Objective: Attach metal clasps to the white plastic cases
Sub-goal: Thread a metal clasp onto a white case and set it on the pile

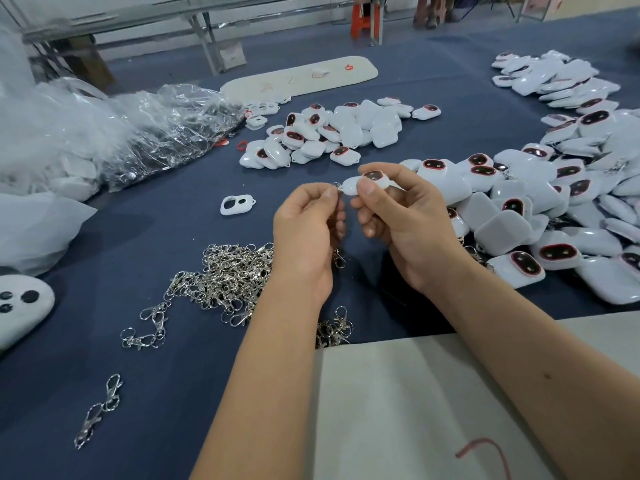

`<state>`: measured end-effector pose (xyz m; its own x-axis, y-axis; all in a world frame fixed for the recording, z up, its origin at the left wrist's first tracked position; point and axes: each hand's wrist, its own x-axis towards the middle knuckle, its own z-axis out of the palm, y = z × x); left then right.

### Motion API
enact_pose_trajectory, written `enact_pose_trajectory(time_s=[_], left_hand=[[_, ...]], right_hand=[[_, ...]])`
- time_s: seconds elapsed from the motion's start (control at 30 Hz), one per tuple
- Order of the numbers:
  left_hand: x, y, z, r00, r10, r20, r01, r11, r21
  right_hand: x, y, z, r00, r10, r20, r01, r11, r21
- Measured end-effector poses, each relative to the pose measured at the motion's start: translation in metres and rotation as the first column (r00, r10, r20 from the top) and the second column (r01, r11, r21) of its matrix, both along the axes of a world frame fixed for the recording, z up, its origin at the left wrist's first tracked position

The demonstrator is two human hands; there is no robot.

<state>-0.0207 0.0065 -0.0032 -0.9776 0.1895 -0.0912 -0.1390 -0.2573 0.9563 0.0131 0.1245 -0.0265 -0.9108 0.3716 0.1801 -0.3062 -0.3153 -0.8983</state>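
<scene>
Pinching a metal clasp (pixel 336 189) at frame centre, the left hand (pixel 306 233) meets the right hand (pixel 403 220), whose grip curls round a white plastic case (pixel 360 183).

Two hands (pixel 360 223); three case heaps (pixel 341 128); one clasp pile (pixel 228 275); one loose frame (pixel 237 204).

The person is showing two bare forearms with no sleeves reaching into view; the left grip (pixel 306 233) and right grip (pixel 405 223) are wearing no gloves, rings or watch.
</scene>
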Motion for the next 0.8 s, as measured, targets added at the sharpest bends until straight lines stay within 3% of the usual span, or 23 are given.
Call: enact_pose_trajectory(time_s=[0.1, 0.17, 0.23, 0.33, 0.5, 0.63, 0.73, 0.8], left_hand=[[-0.008, -0.006, -0.007, 0.932, -0.004, -0.361, -0.138, 0.92, -0.367], [-0.011, -0.01, -0.009, 0.863, -0.093, -0.496, -0.208, 0.83, -0.518], [-0.01, -0.012, -0.01, 0.796, -0.175, -0.579, -0.283, 0.738, -0.612], [-0.008, -0.01, -0.011, 0.744, -0.177, -0.644, -0.367, 0.697, -0.616], [-0.005, -0.011, -0.01, 0.825, -0.139, -0.548, -0.287, 0.732, -0.617], [-0.009, -0.028, -0.006, 0.853, -0.316, -0.417, -0.153, 0.612, -0.776], [-0.012, -0.043, 0.003, 0.832, -0.391, -0.394, -0.134, 0.548, -0.826], [-0.014, -0.052, 0.008, 0.834, -0.432, -0.343, -0.088, 0.51, -0.855]], right_hand=[[0.0, 0.001, -0.001, 1.0, -0.008, 0.017, 0.008, 1.0, -0.012], [0.0, 0.001, -0.001, 1.0, -0.017, 0.02, 0.018, 1.0, -0.003], [0.0, 0.001, -0.001, 0.999, -0.03, 0.026, 0.03, 0.999, 0.02], [0.0, -0.001, -0.001, 0.996, -0.082, 0.044, 0.081, 0.996, 0.028], [0.0, 0.0, -0.003, 0.937, -0.342, 0.074, 0.329, 0.933, 0.143], [0.002, 0.004, -0.005, 0.77, -0.638, -0.019, 0.605, 0.72, 0.341], [0.005, 0.002, -0.003, 0.72, -0.676, -0.155, 0.651, 0.581, 0.489], [0.003, -0.005, 0.0, 0.76, -0.609, -0.227, 0.588, 0.495, 0.64]])
